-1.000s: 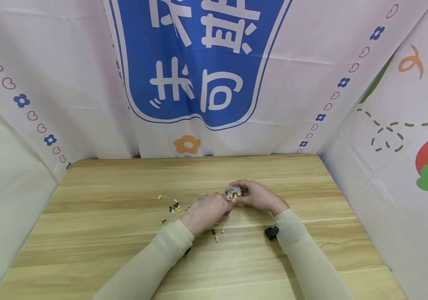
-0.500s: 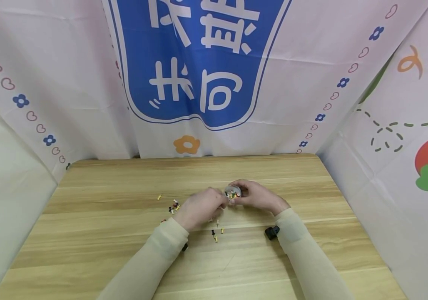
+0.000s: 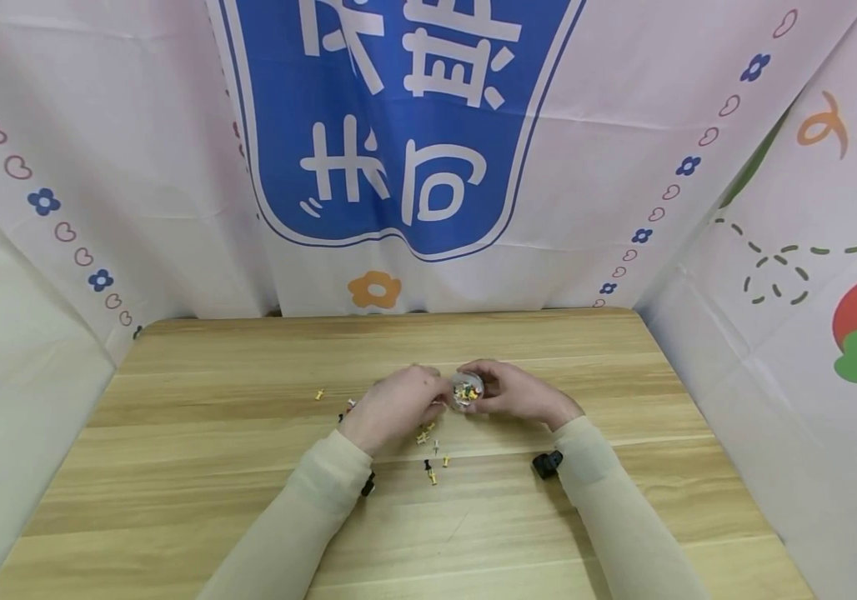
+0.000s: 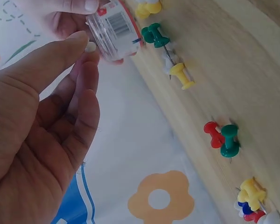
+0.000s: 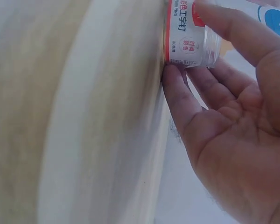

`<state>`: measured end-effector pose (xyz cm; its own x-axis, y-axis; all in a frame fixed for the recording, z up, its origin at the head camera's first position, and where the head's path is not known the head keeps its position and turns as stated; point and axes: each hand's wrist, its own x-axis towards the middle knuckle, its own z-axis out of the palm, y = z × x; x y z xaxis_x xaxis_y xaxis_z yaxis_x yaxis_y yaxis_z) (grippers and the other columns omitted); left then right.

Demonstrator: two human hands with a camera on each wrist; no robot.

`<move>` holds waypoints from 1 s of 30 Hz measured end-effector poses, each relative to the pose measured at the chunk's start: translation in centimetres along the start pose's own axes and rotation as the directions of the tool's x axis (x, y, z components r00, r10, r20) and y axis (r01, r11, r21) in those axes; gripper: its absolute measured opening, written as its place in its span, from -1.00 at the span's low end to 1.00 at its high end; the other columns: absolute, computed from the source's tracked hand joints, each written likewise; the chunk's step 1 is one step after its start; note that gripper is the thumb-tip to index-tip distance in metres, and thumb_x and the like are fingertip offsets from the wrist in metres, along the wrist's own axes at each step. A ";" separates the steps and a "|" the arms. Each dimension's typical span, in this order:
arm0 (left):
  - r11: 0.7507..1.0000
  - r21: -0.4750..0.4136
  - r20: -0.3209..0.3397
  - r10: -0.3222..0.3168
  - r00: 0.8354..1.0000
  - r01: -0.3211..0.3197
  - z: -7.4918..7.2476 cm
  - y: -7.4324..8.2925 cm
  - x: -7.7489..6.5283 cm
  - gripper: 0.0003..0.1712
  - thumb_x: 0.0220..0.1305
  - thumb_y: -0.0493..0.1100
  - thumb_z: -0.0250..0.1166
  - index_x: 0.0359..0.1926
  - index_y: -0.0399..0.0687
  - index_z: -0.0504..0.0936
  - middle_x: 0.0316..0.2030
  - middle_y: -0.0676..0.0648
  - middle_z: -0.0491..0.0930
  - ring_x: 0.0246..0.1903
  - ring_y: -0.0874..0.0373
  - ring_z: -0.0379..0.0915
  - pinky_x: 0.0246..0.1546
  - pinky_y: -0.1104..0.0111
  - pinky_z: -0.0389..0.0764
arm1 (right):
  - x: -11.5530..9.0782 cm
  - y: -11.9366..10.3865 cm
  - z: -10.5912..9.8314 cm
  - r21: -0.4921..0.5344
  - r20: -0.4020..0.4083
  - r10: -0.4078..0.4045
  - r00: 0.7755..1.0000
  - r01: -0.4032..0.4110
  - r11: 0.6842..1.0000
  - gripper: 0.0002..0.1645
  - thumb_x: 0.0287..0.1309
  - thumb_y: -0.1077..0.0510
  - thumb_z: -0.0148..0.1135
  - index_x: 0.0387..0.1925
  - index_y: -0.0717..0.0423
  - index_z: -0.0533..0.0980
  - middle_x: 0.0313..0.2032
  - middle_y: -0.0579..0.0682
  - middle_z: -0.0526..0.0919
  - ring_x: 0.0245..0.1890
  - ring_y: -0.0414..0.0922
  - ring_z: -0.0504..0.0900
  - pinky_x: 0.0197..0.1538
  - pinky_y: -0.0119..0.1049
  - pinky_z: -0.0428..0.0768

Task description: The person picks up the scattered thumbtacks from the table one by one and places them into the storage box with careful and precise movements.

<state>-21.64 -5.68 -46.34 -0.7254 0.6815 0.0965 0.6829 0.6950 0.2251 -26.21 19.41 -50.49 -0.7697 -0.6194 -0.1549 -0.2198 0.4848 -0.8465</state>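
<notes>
A small clear jar (image 3: 468, 392) with push pins inside stands on the table, its white and red label (image 5: 182, 35) facing the right wrist camera. My right hand (image 3: 516, 393) holds the jar from the right, fingers and thumb curled round it. Just left of the jar's mouth is my left hand (image 3: 401, 404); its thumb and forefinger pinch a white push pin (image 4: 90, 47), most of which the fingers hide. Loose push pins lie near the left hand, among them a yellow one (image 4: 181, 76), a green one (image 4: 229, 141) and a red one (image 4: 213, 135).
The wooden table (image 3: 218, 467) bears several scattered push pins, including a black one (image 3: 428, 465) in front of the hands and a lone yellow pin (image 3: 319, 394) to the left. A printed cloth (image 3: 398, 125) hangs behind the table's back edge.
My left hand has drawn back a little to the left from the jar's rim, uncovering pins in front of it, and now pinches a white pin. The right hand stays on the jar.
</notes>
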 end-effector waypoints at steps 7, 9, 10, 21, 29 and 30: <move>0.999 -0.036 -0.041 0.003 0.999 -0.004 0.1 0.1 0.3 -0.82 0.38 -0.13 0.38 -0.02 0.07 0.75 -0.21 0.13 0.68 -0.28 0.31 0.54 -0.21 0.40 0.62 | 0.0 0.1 -0.1 0.004 0.058 -0.065 0.996 0.064 0.998 -0.24 0.23 0.23 0.44 0.44 0.03 0.41 0.29 0.00 0.56 0.26 0.00 0.55 0.30 -0.11 0.52; 0.999 -0.034 -0.051 0.001 0.999 -0.002 0.3 0.1 0.4 -0.81 0.38 -0.13 0.39 -0.01 0.07 0.74 -0.20 0.14 0.68 -0.25 0.30 0.54 -0.18 0.39 0.63 | 0.0 0.1 -0.1 -0.002 0.060 -0.073 0.996 0.073 0.997 -0.26 0.23 0.23 0.44 0.42 0.02 0.42 0.27 -0.02 0.57 0.25 -0.01 0.56 0.29 -0.10 0.52; 0.999 -0.032 -0.058 -0.001 0.998 -0.001 0.4 0.2 0.5 -0.81 0.38 -0.13 0.39 -0.01 0.07 0.74 -0.20 0.14 0.68 -0.23 0.29 0.55 -0.16 0.39 0.63 | 0.0 0.1 -0.2 -0.007 0.058 -0.077 0.995 0.077 0.997 -0.26 0.23 0.23 0.44 0.42 0.01 0.43 0.26 -0.03 0.58 0.25 -0.02 0.56 0.29 -0.10 0.53; 1.000 0.014 -0.132 0.003 0.991 -0.001 1.5 0.9 1.4 -0.84 0.36 -0.17 0.39 -0.06 0.03 0.74 -0.19 0.11 0.70 -0.21 0.23 0.59 -0.18 0.40 0.65 | 0.2 0.0 -0.1 -0.025 0.051 -0.077 0.996 0.078 0.997 -0.27 0.23 0.22 0.44 0.41 0.00 0.44 0.24 -0.07 0.60 0.20 -0.12 0.59 0.25 -0.18 0.56; 1.000 0.003 -0.128 -0.011 0.992 0.011 1.7 1.2 1.8 -0.84 0.39 -0.21 0.36 -0.05 0.00 0.76 -0.14 0.07 0.73 -0.12 0.14 0.63 -0.10 0.31 0.67 | 0.2 0.0 0.0 -0.010 0.055 -0.068 0.996 0.069 0.998 -0.28 0.24 0.26 0.42 0.41 0.04 0.43 0.22 -0.01 0.62 0.17 -0.04 0.60 0.26 -0.06 0.54; 1.000 0.005 -0.128 -0.009 0.992 0.010 1.7 1.2 1.9 -0.84 0.39 -0.21 0.35 -0.05 -0.01 0.76 -0.14 0.06 0.73 -0.12 0.14 0.63 -0.09 0.31 0.67 | 0.2 0.0 0.0 -0.010 0.056 -0.068 0.996 0.069 0.998 -0.28 0.24 0.26 0.42 0.41 0.04 0.43 0.22 -0.01 0.62 0.16 -0.03 0.61 0.25 -0.05 0.55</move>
<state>-22.05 -3.17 -47.58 -0.7367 0.6403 0.2173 0.6761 0.7029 0.2209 -26.35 19.30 -50.48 -0.7184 -0.6844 -0.1248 -0.2785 0.4474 -0.8499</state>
